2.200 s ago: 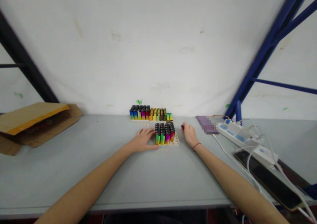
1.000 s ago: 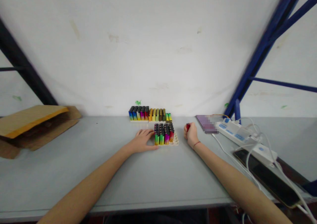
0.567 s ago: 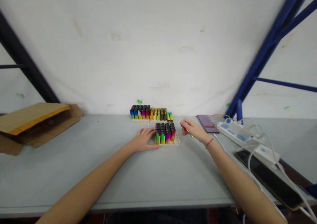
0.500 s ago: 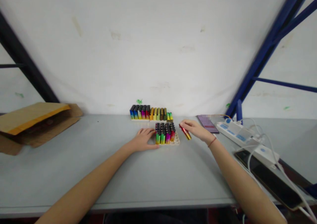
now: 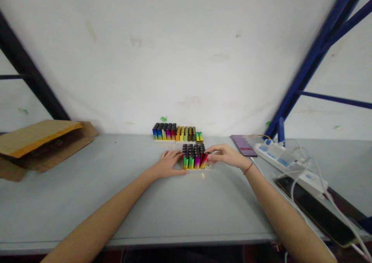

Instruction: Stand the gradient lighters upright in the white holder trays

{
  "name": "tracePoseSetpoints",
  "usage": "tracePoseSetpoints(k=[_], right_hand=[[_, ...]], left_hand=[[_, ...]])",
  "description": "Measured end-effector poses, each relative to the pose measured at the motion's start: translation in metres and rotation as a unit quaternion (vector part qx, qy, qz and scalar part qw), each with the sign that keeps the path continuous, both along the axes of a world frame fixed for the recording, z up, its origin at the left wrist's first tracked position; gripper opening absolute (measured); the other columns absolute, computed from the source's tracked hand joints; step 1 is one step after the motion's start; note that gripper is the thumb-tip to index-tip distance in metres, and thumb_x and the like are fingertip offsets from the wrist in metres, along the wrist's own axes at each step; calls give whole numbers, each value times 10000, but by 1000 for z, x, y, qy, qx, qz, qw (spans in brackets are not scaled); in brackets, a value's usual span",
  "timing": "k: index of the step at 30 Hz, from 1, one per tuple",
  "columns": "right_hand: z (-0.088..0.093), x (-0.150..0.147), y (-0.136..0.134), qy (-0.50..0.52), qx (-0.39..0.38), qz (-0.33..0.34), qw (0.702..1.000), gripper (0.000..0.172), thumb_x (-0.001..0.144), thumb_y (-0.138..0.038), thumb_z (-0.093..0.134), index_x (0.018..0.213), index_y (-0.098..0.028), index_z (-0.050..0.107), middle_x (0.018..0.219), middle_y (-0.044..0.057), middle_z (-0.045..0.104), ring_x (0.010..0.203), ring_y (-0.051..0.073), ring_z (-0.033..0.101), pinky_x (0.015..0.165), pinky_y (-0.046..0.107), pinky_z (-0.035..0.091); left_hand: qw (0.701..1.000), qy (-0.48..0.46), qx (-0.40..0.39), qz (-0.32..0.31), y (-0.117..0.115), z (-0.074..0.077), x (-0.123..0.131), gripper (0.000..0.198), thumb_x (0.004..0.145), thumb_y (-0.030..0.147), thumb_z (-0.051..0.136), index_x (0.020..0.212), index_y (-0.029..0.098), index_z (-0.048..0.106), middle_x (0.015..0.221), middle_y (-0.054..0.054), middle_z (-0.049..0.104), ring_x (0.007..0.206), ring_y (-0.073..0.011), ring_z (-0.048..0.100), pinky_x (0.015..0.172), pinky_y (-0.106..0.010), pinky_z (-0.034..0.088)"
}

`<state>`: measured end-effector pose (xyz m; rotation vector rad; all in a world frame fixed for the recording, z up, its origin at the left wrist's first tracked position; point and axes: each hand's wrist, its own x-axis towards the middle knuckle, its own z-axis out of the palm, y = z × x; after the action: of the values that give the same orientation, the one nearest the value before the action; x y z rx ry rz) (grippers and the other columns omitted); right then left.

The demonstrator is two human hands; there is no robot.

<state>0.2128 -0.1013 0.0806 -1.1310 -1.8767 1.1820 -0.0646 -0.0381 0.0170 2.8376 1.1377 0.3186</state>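
A white tray (image 5: 208,167) on the grey table holds rows of upright lighters (image 5: 191,162) in green, purple and red with black tops. My left hand (image 5: 169,165) lies at the tray's left side, fingers spread, thumb along its front left corner. At the right end, my right hand (image 5: 218,155) pinches the top of a red and yellow lighter (image 5: 205,160), which leans to the right over the tray's front right part. Its lower end is at the tray; whether it sits in a slot I cannot tell.
Behind stand more lighters (image 5: 164,132) and a yellow-green group (image 5: 186,133) by the wall. An open cardboard box (image 5: 43,142) is at left. At right lie a purple-screened phone (image 5: 244,145), a power strip (image 5: 279,158) with white cables and a dark phone (image 5: 315,208).
My right hand has brought the red and yellow lighter left, from beside the tray onto its right end, and turned it more upright. My left hand has stayed in place.
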Motion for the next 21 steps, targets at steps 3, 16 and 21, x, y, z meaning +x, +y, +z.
tracePoseSetpoints(k=[3,16,21], right_hand=[[2,-5,-4,-11,33,-4,999,370,700,-451,698,900,-148,626,913,52,645,722,144,626,629,270,516],[-56,-8,105,-299,262,-175,901,457,913,-205,310,1323,-88,475,1397,151,445,1303,207,396,1088,345,296],[-69,-19,124,-319,249,-136,905,506,914,-352,388,1342,-90,447,1447,161,368,1327,227,360,1096,350,287]], left_hand=[[1000,1,2,0,0,0,0,771,760,712,503,1305,167,465,1348,-132,460,1248,-308,394,1070,-440,220],[1000,12,-15,4,-5,5,0,780,765,719,491,1311,165,444,1368,-141,436,1267,-309,373,1078,-463,196],[1000,14,-15,3,-4,3,-1,778,766,724,486,1313,173,440,1371,-139,433,1264,-310,376,1081,-471,186]])
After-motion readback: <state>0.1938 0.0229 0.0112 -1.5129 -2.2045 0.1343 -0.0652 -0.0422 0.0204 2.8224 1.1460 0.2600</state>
